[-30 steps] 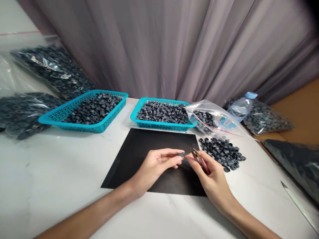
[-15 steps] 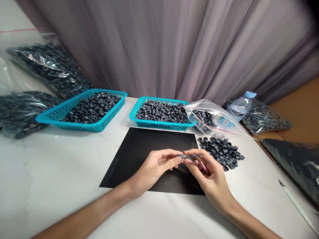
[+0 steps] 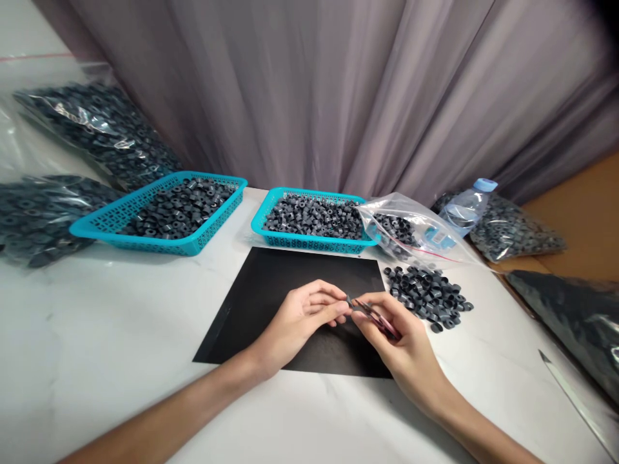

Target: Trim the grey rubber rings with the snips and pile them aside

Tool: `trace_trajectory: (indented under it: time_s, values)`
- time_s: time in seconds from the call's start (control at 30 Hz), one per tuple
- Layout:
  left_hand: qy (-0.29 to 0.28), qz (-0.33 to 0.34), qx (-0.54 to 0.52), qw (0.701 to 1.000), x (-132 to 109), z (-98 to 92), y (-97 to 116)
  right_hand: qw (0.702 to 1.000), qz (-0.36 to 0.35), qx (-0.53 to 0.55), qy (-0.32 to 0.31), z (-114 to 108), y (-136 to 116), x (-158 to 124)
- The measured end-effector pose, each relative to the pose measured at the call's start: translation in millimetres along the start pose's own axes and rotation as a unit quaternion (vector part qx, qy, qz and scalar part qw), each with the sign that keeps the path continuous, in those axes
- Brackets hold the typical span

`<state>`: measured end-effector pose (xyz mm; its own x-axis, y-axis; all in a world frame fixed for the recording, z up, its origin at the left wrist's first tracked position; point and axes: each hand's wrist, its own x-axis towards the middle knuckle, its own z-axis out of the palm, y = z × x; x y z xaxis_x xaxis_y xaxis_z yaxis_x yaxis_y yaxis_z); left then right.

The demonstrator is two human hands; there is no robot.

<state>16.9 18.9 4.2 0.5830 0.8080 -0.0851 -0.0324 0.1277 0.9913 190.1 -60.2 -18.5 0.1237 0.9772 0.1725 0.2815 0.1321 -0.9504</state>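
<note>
Over a black mat (image 3: 251,303), my left hand (image 3: 309,316) pinches a small dark grey plastic ring (image 3: 349,300) between thumb and fingertips. My right hand (image 3: 396,328) is closed around a slim pinkish tool (image 3: 384,323) with a metal tip; it looks like tweezers or small snips, but the fingers cover much of it. The tool's tip meets or nearly meets the ring. Just right of the mat lies a loose pile of similar grey rings (image 3: 430,296).
Two blue baskets (image 3: 213,243) (image 3: 314,245) of grey pieces stand behind the mat. Filled plastic bags (image 3: 97,122) lie at left, with an open bag (image 3: 401,212) and water bottle (image 3: 467,209) at right. A pointed blade-like strip (image 3: 570,393) rests at far right.
The ring has turned between my left fingertips and sits more upright. Both hands have shifted slightly left, and the tool has come along with the right one.
</note>
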Motion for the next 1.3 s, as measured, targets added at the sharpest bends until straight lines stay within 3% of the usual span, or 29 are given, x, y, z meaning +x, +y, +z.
trace_trajectory:
  time_s: [1.3]
  values:
    - [-0.037,0.032,0.062,0.997,-2.8,3.3,0.7,1.000,-0.025,0.014,0.002,-2.5,-1.7,1.2]
